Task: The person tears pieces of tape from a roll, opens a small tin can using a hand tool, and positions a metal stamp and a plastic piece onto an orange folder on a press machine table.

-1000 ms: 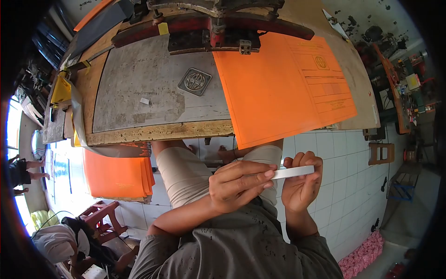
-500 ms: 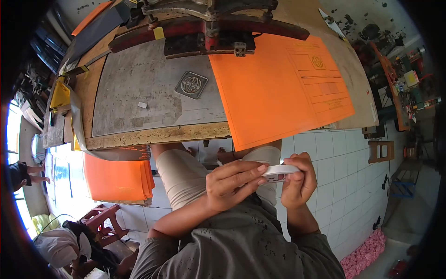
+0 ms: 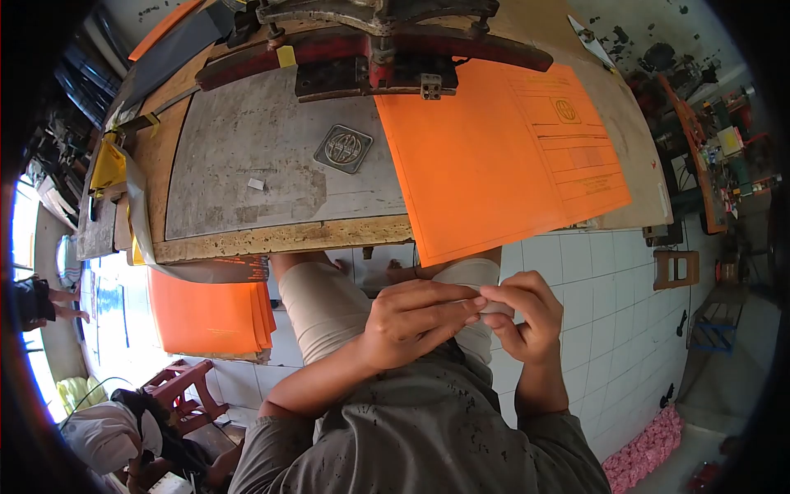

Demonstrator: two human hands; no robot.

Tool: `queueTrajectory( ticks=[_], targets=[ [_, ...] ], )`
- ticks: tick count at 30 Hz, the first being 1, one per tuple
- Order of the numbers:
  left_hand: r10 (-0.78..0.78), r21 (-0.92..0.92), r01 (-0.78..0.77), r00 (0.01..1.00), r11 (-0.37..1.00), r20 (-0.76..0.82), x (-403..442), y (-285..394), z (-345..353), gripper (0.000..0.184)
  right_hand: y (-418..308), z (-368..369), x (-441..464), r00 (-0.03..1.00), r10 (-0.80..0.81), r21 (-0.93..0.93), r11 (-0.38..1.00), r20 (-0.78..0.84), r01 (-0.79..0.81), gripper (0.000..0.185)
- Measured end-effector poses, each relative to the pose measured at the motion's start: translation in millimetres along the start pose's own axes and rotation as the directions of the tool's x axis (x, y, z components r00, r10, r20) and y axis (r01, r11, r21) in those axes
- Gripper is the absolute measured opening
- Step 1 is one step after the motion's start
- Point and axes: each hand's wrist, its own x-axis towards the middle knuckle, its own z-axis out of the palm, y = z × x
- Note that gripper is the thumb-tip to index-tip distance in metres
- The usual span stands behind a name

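A white roll of tape (image 3: 499, 309) is held in front of my lap, mostly covered by fingers. My left hand (image 3: 421, 319) is closed, its fingers wrapped against the roll's left side. The thumb and fingers of my right hand (image 3: 529, 317) pinch at the roll's near edge; a loose tape end cannot be made out. Beyond the hands, a square metal stamping plate (image 3: 343, 149) with a round globe-like emblem lies on the grey board (image 3: 222, 177). To its right, a large orange printed sheet (image 3: 473, 156) overhangs the bench edge.
A red and black press (image 3: 380, 58) spans the back of the bench. A small white scrap (image 3: 257, 184) rests on the board. Orange sheets (image 3: 210, 317) are stacked below left, near a red stool (image 3: 185, 395). Another person (image 3: 107, 436) sits at lower left.
My right hand has shifted its fingers to the roll's edge beside my left fingertips, and less of the roll shows. The bench view has moved slightly.
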Motion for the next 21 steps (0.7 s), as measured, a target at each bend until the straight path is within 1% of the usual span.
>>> queueTrajectory(
  ticks=[1, 2, 5, 6, 8, 11, 14, 16, 17, 18, 20, 21],
  targets=[
    [-0.017, 0.005, 0.017, 1.000, 1.000, 0.000, -1, 1, 2, 0.034, -1, -1, 0, 0.998, 0.027, 0.016, 0.999, 0.059, -0.028, 0.031],
    [-0.032, 0.012, 0.032, 0.999, 0.999, 0.000, -2, 1, 3, 0.035, 2, 2, -2, 0.999, 0.045, 0.014, 0.999, 0.029, -0.045, 0.028],
    [-0.087, -0.020, 0.086, 0.993, 0.996, -0.085, -8, 3, 11, 0.040, -1, 15, -6, 0.989, -0.028, -0.113, 0.994, -0.149, 0.011, 0.031],
    [-0.106, -0.020, 0.105, 0.991, 0.994, -0.086, -11, 5, 12, 0.041, 0, 20, -8, 0.970, 0.002, -0.085, 0.996, -0.241, -0.023, 0.034],
    [-0.143, -0.021, 0.142, 0.986, 0.990, -0.084, -15, 9, 13, 0.043, 1, 33, -11, 0.906, 0.069, -0.020, 0.996, -0.418, -0.085, 0.042],
    [-0.118, -0.013, 0.117, 0.982, 0.993, -0.145, -16, 10, 15, 0.043, 1, 51, -23, 0.800, 0.217, 0.152, 0.976, -0.559, -0.159, 0.048],
    [-0.149, -0.029, 0.146, 0.978, 0.989, -0.148, -16, 9, 13, 0.042, 5, 61, -26, 0.704, 0.346, 0.437, 0.898, -0.621, -0.055, 0.047],
    [-0.119, 0.032, 0.124, 0.984, 0.992, -0.134, -13, 8, 7, 0.042, 7, 44, -18, 0.870, 0.171, 0.177, 0.979, -0.462, -0.099, 0.047],
    [-0.103, 0.063, 0.112, 0.987, 0.992, -0.125, -11, 7, 3, 0.042, 7, 32, -10, 0.931, 0.097, 0.040, 0.995, -0.353, -0.089, 0.047],
    [-0.073, 0.064, 0.078, 0.994, 0.995, -0.086, -8, 5, -2, 0.042, 2, 20, 2, 0.964, -0.040, -0.177, 0.984, -0.264, -0.007, 0.039],
    [-0.013, 0.058, 0.013, 1.000, 0.998, -0.006, -2, 4, -7, 0.042, -2, 3, 11, 0.997, -0.046, -0.076, 0.996, -0.055, 0.041, 0.033],
    [-0.005, 0.062, 0.006, 1.000, 0.998, -0.019, -3, 5, -5, 0.043, -4, -1, 10, 0.997, -0.052, -0.024, 0.998, 0.050, 0.054, 0.031]
  ],
)
